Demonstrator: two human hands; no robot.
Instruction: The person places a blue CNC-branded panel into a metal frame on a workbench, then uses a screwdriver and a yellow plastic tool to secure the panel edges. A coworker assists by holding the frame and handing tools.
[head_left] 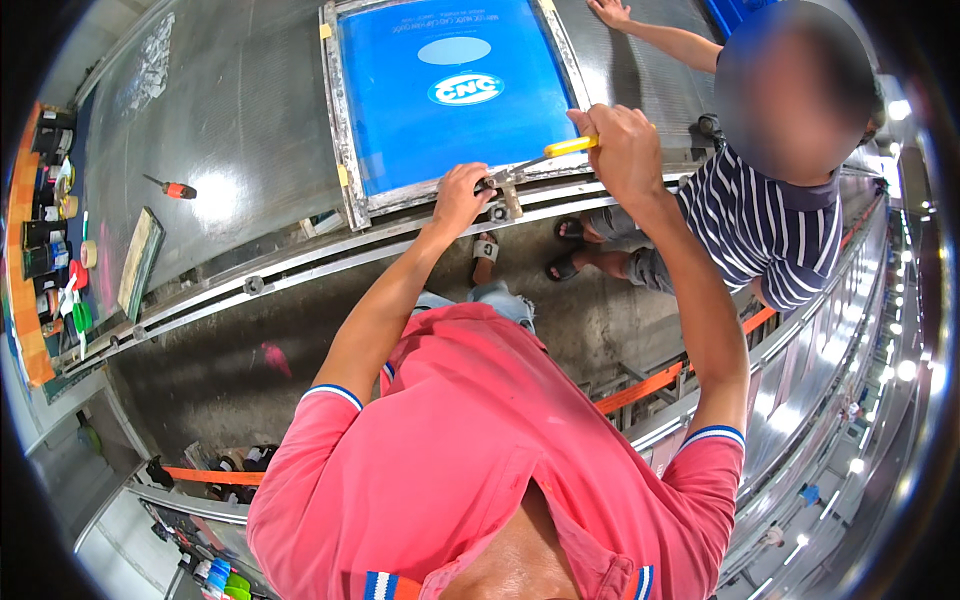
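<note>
Gripping an apparent yellow-handled screwdriver (570,147), the right hand (626,150) wraps its fingers around the handle, shaft angled toward the metal bracket (512,200) at the screen frame (340,120)'s near edge. The left hand (462,198) curls its fingers there, hold unclear. Fastener adjustment seems underway, calling next for steady turning.

Right hand (628,150) grips a yellow-handled tool (570,147), shaft pointing at the left hand (461,197), whose fingers curl just below the frame (345,150) with blue screen (450,130). Red-orange screwdriver (180,190) lies on counter (250,110), left of frame; block (140,262) near counter edge. Co-worker (765,225) in striped shirt at right, one arm stretched over counter.
</note>
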